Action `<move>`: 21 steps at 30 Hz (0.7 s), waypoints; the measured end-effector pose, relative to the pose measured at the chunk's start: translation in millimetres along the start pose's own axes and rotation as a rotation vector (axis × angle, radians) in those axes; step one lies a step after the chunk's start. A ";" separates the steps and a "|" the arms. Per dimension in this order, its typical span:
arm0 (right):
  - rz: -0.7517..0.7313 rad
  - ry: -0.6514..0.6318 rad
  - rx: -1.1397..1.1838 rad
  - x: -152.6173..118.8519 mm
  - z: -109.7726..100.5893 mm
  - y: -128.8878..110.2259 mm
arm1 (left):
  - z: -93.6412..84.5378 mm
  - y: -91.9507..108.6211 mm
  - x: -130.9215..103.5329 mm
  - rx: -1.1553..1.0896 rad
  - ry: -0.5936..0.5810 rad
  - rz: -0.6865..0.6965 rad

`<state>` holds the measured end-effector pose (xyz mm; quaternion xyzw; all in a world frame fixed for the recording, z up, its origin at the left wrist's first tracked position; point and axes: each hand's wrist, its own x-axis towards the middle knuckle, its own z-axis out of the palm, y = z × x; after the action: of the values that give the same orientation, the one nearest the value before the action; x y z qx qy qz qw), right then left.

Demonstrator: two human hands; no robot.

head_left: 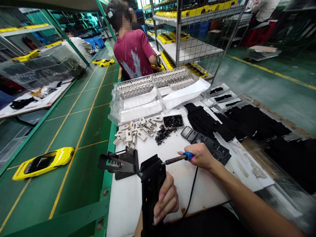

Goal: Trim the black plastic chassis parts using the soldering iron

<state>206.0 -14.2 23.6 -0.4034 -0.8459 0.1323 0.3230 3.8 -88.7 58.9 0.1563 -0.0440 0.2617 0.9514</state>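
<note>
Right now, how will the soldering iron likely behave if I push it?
The soldering iron should feel stiff, its metal shaft looking straight. Its rounded blue grip could roll if laid down. The black cord hanging below the right hand may tug lightly.

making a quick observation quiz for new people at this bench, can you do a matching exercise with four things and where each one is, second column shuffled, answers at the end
Things
1. soldering iron
2. long black part nearest the camera
3. nearest yellow car body
4. loose pale pieces

Places
A. heaped on the white tabletop
B. held in the left hand
C. on the green surface with yellow lines
D. held in the right hand

Right pairs: 1-D, 2-B, 3-C, 4-A
</note>
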 end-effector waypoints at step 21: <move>0.917 -0.012 -0.147 126.4 49.0 28.4 | -31.4 3.6 -26.9 0.854 1.219 0.625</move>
<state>132.0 102.9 28.3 -0.7567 -0.5893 0.2037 0.1967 -21.1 -88.7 25.7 0.3168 0.5447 0.5490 0.5491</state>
